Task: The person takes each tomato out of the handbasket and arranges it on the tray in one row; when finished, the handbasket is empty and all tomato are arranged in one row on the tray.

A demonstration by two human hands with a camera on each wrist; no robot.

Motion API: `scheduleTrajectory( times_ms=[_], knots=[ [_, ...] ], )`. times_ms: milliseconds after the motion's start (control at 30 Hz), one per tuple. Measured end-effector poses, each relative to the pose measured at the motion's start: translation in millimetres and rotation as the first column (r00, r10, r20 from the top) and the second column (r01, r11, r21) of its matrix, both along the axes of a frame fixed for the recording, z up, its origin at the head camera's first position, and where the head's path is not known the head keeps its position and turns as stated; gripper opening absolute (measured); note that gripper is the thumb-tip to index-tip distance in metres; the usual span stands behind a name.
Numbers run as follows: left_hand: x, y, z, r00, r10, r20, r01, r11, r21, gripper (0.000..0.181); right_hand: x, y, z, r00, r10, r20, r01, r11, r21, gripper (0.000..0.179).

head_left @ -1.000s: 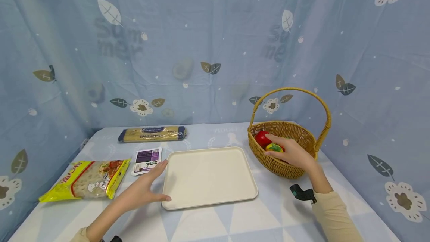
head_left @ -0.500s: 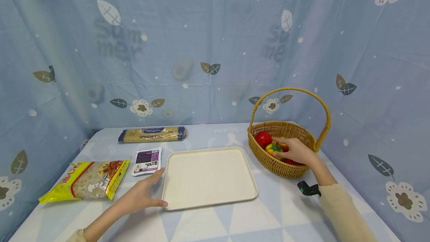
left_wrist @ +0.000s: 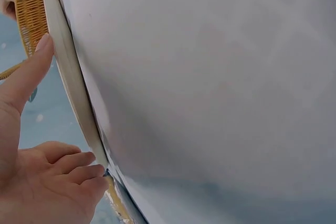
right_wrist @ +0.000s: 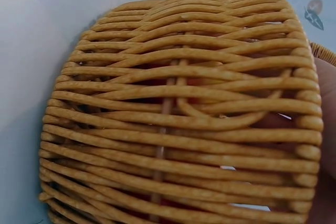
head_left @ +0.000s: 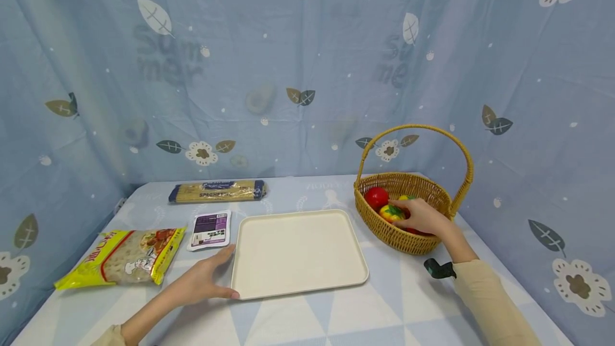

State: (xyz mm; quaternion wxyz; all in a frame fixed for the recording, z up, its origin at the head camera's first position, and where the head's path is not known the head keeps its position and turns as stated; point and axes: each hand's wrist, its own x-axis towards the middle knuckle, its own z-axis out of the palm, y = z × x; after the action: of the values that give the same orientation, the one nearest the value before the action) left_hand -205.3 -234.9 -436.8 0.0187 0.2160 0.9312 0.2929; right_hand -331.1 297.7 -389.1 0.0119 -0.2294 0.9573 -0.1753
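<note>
1. Materials: the tray (head_left: pixel 300 254) before you is smooth, cream and rectangular, with rounded corners and a low rim; the basket (head_left: pixel 408 242) is oval woven wicker with an arched handle.
2. Your left hand (head_left: pixel 202 281) is spread wide, palm toward the tray, thumb at its near left corner.
3. Your right hand (head_left: pixel 424 215) reaches inside the basket, fingers at the yellow fruit (head_left: pixel 390 212) with a green top; cannot tell whether they grip it.
4. Edges: a strip of desk (head_left: pixel 379 282) separates tray and basket; the basket's handle arches above your right hand.
5. Count: one tray, one basket, at least four fruits inside, three packets at left: noodle bag (head_left: pixel 132 260), spaghetti (head_left: pixel 218 191), purple-labelled pack (head_left: pixel 210 230).
</note>
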Motion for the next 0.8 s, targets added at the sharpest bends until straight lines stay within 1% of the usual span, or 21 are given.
scheduleTrajectory(
  times_ms=[133, 333, 567, 800],
  knots=[
    [-0.7, -0.4, -0.4, 1.0, 0.0, 0.025, 0.0, 1.0, 0.003, 0.11, -0.2, 1.1, 0.0, 1.0, -0.004, 0.003, 0.004, 1.0, -0.001, 0.062],
    [-2.2, -0.9, -0.6, 0.999, -0.02, 0.042, 0.021, 1.0, -0.003, 0.108, -2.5, 2.8, -2.7, 1.0, -0.014, 0.011, 0.014, 1.0, -0.002, 0.061],
    [-3.1, -1.9, -0.8, 0.997, -0.031, 0.067, 0.032, 0.999, -0.006, 0.107, -2.2, 4.3, -5.2, 1.0, -0.01, -0.018, 0.01, 1.0, -0.024, 0.059],
    [-4.6, -2.4, -2.4, 0.996, -0.049, 0.075, 0.05, 0.999, 0.001, 0.105, 2.9, 2.5, -4.6, 0.997, -0.043, -0.06, 0.04, 0.998, -0.052, 0.06]
  ],
)
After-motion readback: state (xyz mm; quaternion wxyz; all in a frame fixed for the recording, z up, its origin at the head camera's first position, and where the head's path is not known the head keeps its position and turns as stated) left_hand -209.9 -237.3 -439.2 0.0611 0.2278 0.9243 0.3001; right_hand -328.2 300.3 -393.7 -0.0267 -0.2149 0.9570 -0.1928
